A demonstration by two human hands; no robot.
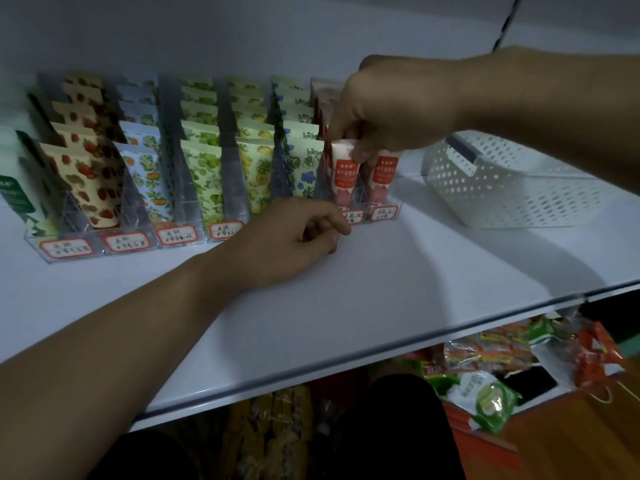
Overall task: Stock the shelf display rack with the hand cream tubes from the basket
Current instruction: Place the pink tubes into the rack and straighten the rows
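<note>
White shelf carrying a clear display rack with every visible lane filled; the basket beside it looks empty. Right hand pinches a pink hand cream tube into a rightmost lane, probably among the last. Left hand, loosely curled, holds nothing.

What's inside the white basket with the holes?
The basket sits on the shelf, right of the rack. Nothing shows through its holes or open top. The right arm covers its far end, so that part stays unknown.
</note>
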